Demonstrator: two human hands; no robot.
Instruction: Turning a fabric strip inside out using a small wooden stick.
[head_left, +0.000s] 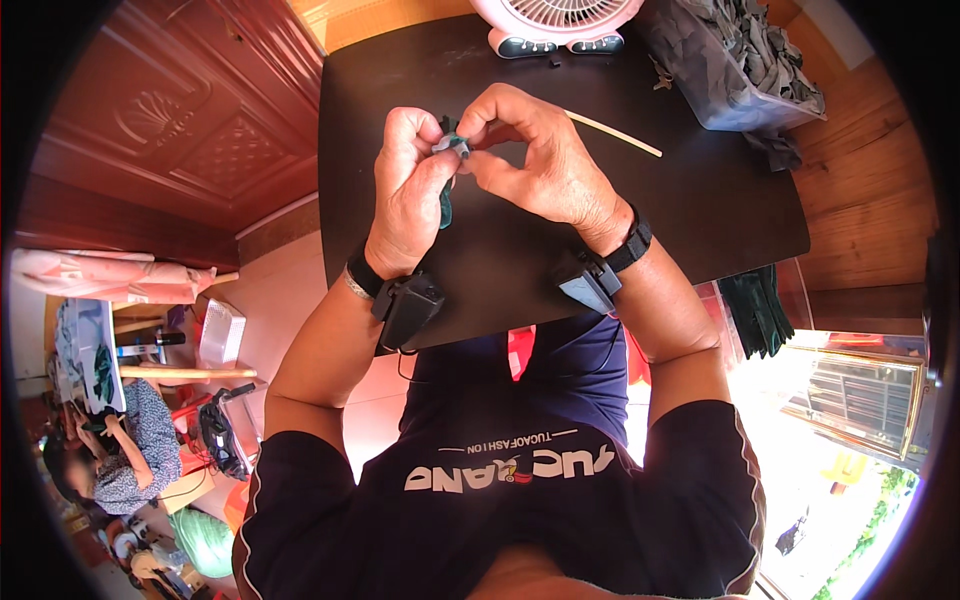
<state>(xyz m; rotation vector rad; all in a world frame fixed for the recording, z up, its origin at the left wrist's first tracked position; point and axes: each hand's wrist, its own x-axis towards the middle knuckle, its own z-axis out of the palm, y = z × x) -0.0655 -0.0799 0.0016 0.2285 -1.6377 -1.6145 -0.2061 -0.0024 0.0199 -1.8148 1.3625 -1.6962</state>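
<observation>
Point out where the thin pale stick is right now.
In the head view, the thin pale stick lies on the dark table, just right of the person's right hand and left of the clear plastic bin.

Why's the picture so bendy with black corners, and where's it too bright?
Head view: the fisheye lens bends straight edges and leaves black corners; head view, lower right: white glare spreads beside the gold-framed barred panel; head view, centre: the bare left hand and right hand look fairly clear.

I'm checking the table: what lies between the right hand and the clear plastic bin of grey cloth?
In the head view, a thin pale stick shows against the dark tabletop between the right hand and the clear plastic bin.
</observation>
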